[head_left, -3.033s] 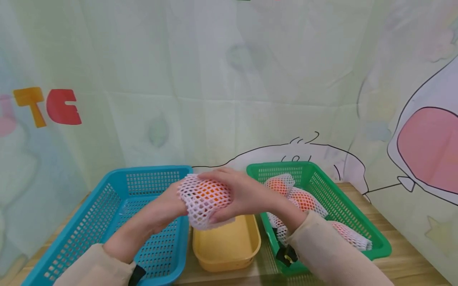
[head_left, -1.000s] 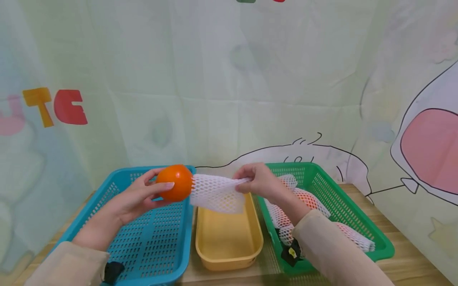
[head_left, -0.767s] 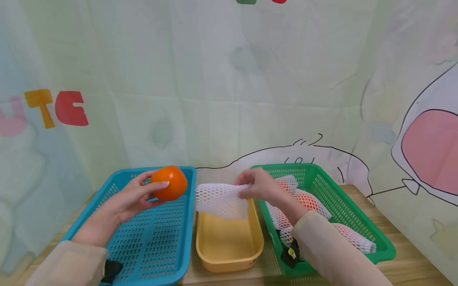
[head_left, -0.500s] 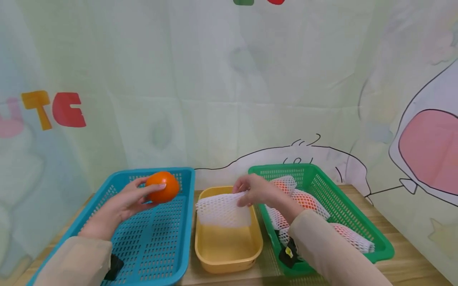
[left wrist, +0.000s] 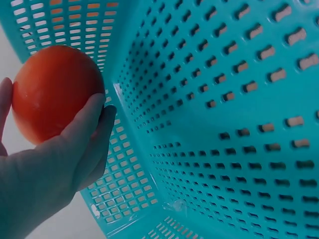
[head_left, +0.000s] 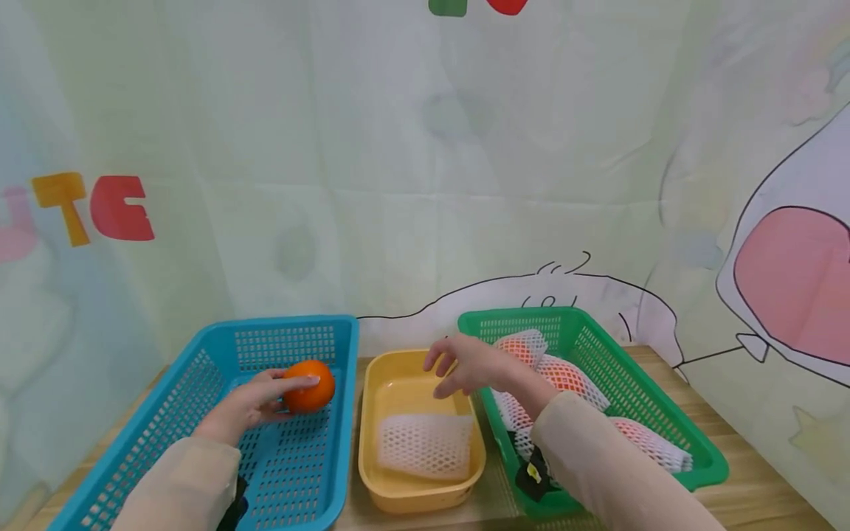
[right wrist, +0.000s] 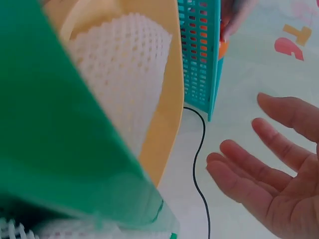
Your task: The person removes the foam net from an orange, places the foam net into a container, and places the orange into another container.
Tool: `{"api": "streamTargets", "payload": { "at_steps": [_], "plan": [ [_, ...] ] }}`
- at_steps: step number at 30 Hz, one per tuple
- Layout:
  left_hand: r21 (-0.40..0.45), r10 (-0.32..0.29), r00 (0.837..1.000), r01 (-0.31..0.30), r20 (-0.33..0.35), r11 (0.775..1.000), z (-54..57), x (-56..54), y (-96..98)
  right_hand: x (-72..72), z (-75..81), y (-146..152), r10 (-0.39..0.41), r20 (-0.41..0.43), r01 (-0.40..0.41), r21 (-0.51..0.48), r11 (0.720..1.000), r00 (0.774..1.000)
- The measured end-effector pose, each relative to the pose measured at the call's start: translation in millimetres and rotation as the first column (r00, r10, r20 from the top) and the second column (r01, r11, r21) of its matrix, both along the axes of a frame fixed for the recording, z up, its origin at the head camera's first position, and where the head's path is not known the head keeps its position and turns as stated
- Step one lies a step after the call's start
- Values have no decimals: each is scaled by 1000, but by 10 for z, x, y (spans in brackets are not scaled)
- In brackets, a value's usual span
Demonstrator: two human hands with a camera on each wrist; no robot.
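Note:
My left hand [head_left: 249,404] grips a smooth, shiny orange [head_left: 309,386] inside the blue basket [head_left: 292,472]. In the left wrist view, the fingers curl round the orange [left wrist: 56,92], and perforated basket walls surround it. A white foam net sleeve [head_left: 426,445] lies flat in the yellow tub [head_left: 420,504]. Over the back right of that tub hovers my right hand [head_left: 474,366], its fingers loosely spread with nothing in them. In the right wrist view the right hand [right wrist: 279,174] is apart from the foam net [right wrist: 122,69].
At the right, a green basket [head_left: 647,402] holds several orange fruits in white foam nets [head_left: 566,375]. All three containers stand side by side on a wooden table [head_left: 750,483]. A printed curtain [head_left: 398,147] hangs behind, and a black cable [right wrist: 199,169] shows in the right wrist view.
The foam net came off the orange and dropped from my right hand into the yellow tub. My left hand carried the bare orange left and lowered it into the blue basket.

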State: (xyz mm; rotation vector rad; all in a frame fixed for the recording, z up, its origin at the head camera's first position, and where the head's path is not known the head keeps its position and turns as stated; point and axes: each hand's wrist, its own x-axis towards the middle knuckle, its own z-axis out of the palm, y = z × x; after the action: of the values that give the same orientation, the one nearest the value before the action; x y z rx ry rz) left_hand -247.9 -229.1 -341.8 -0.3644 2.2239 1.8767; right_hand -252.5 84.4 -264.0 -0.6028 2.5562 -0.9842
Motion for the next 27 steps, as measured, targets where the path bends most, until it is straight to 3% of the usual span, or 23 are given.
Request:
{"api": "streamTargets", "payload": {
  "at_steps": [6,13,16,21,27],
  "plan": [
    [-64,15,999,-12,47,998,-35,-37,15,-2,52,20,14,-50,-14,-5,1000,999],
    [-164,-61,992,78,106,983,-116,3,5,-16,92,70,2,-62,-3,-6,1000,998],
    [-174,-67,989,90,134,981,-134,20,5,-22,88,113,3,-72,-3,5,1000,997],
    [-183,-69,988,94,140,979,-116,2,9,-44,106,201,-18,-102,20,18,1000,995],
    [-230,-83,985,116,151,966,-77,-27,40,-68,154,328,-13,-83,13,-2,1000,996]
  ]
}}
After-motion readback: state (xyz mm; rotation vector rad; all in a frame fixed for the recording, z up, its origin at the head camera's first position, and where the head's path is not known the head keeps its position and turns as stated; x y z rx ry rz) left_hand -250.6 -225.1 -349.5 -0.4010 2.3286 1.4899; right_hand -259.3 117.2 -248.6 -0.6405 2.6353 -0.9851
